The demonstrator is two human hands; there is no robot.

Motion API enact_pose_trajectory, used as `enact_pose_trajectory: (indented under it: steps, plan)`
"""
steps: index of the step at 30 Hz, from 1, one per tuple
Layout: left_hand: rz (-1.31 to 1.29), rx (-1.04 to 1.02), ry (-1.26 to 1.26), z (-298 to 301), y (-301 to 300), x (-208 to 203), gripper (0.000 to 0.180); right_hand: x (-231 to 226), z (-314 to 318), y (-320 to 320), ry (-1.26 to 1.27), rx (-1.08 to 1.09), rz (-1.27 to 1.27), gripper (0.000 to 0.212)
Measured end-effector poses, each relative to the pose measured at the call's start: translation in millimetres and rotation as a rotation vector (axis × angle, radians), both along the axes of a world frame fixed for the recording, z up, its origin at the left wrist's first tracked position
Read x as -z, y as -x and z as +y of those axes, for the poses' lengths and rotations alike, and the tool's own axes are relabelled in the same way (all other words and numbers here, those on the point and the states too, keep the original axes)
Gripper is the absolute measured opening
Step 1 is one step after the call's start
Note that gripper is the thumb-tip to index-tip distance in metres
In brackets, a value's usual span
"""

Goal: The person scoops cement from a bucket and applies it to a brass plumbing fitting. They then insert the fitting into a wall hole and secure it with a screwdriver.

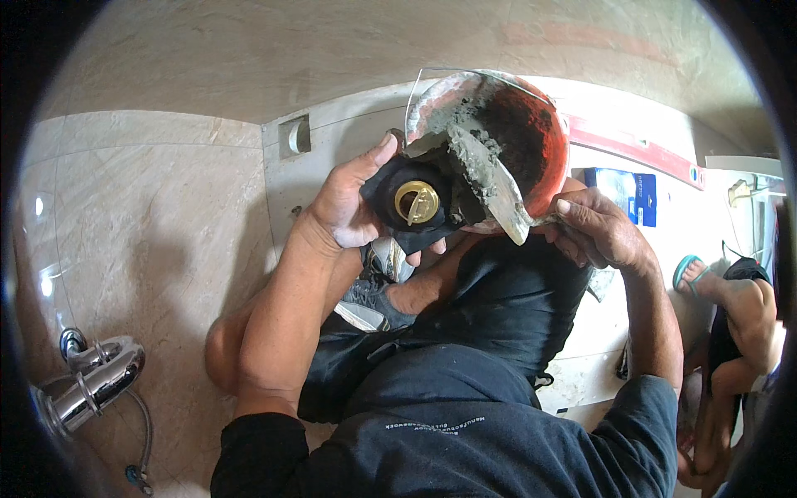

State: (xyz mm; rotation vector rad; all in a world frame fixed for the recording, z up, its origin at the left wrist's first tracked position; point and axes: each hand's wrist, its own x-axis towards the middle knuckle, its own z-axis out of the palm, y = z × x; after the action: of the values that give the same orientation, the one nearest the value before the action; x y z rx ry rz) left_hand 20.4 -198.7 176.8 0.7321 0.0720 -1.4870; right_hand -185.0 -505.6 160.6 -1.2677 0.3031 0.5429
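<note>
My left hand [342,199] is closed on the edge of a black square floor drain [388,178], its brass-coloured centre [418,204] facing up. In my right hand [604,226] is the handle of a trowel [511,207], the blade pointing away and left. Grey mortar [475,162] is heaped on the blade and reaches the drain's right side, where some clings to its edge. Just beyond both hands stands an orange bucket [550,137] with a wire handle, its inside coated with mortar. The drain's underside is hidden.
A red spirit level [635,145] and a blue packet [625,197] lie on the right. A square floor opening with a white pipe [295,138] shows at the left. A chrome tap [100,373] juts out lower left. Another person's leg [739,303] is at the right edge.
</note>
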Motion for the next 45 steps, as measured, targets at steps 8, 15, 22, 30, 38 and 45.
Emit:
enact_pose_trajectory:
  steps: [8, 15, 22, 30, 38, 45]
  plan:
    - [-0.060, -0.027, -0.032, -4.0, 3.8, 2.4, 0.069, -4.7, 7.0, -3.1, 0.124, 0.000, -0.006, 0.048]
    - [-0.043, -0.034, -0.009, -11.4, 5.4, 1.1, 0.073, -13.1, -3.9, -13.6, 0.281, -0.136, -0.017, 0.046]
    - [0.186, -0.167, 0.109, 1.3, -5.7, -8.3, 0.074, -18.1, -17.4, -25.9, 0.619, -0.169, -0.087, 0.045]
    - [-0.178, 0.003, 0.005, 10.2, -17.8, -11.1, 0.072, -43.4, -6.4, -42.7, 0.538, -0.041, -0.190, 0.047]
    - [-0.181, 0.017, 0.012, 12.8, -17.6, -4.8, 0.073, -39.6, 4.7, -53.6, 0.952, -0.118, -0.425, 0.051]
    - [-0.196, -0.229, 0.051, 4.1, -12.6, -10.3, 0.078, -23.8, 0.5, -37.8, 0.644, 0.045, -0.149, 0.048]
